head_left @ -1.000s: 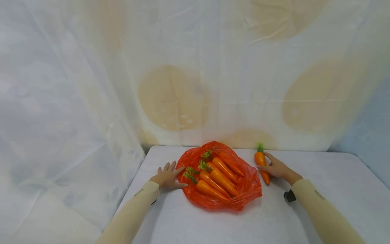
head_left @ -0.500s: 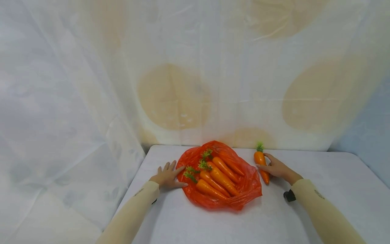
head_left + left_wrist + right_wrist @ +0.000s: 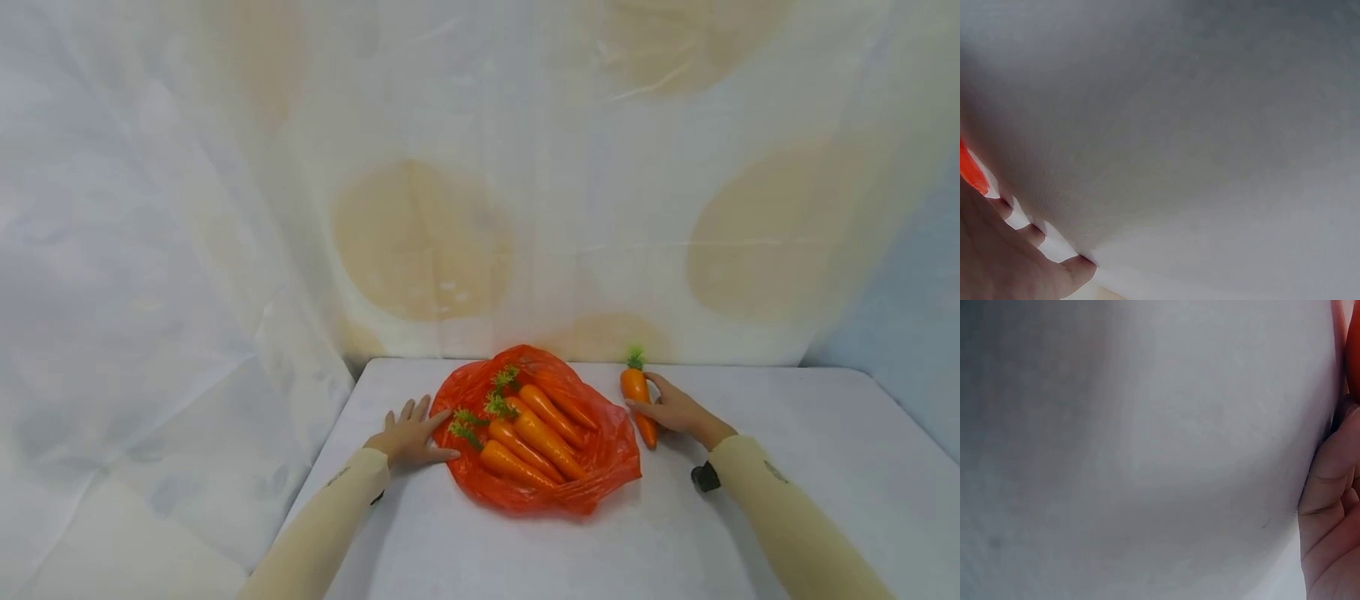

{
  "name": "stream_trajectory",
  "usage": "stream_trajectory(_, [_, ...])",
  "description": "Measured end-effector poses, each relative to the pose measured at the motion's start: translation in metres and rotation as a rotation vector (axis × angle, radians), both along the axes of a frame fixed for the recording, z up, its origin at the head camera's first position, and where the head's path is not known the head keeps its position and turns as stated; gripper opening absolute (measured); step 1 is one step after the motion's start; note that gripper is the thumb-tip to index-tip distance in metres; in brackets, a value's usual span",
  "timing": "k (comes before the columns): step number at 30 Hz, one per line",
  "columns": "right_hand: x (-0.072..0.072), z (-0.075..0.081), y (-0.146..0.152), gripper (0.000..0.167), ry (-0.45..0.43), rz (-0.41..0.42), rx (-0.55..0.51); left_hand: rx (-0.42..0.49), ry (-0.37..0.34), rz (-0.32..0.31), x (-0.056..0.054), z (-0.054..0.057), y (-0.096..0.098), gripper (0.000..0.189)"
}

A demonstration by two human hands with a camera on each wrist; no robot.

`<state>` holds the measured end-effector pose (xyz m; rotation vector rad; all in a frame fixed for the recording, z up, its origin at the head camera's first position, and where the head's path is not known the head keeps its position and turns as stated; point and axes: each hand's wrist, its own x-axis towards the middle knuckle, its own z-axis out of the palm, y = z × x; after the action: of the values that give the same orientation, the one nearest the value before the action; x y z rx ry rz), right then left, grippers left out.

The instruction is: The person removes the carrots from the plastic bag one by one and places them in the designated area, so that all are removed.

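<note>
A red plastic bag [image 3: 626,454] lies spread out on the table, with several glossy carrots [image 3: 551,442] with frilly green tops on it. At its left edge my left hand [image 3: 408,437] rests with fingers spread, index finger and thumb reaching onto the plastic. To the right of the bag, my right hand [image 3: 675,410] grips a single carrot [image 3: 635,386] around its middle, thumb on the near side. That carrot lies with its green top toward the back. In the right wrist view, only a strip of the orange carrot [image 3: 1354,356] shows above the fingers.
A white table [image 3: 787,467] bears everything, its back edge close to a hanging pale sheet [image 3: 600,208] with tan circles. Another whitish sheet [image 3: 150,375] hangs along the left side. A black strap piece [image 3: 705,477] sits under the right wrist.
The whole head view has shifted slightly. Both hands, the bag and the carrots keep their places relative to each other.
</note>
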<state>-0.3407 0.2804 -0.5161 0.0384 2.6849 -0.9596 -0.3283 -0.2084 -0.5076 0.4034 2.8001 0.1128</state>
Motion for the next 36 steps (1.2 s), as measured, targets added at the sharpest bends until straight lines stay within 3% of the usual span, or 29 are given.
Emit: stream_trajectory(36, [0.0007, 0.0019, -0.0025, 0.099, -0.015, -0.010, 0.014, -0.008, -0.002, 0.011, 0.0024, 0.0042, 0.0033, 0.093])
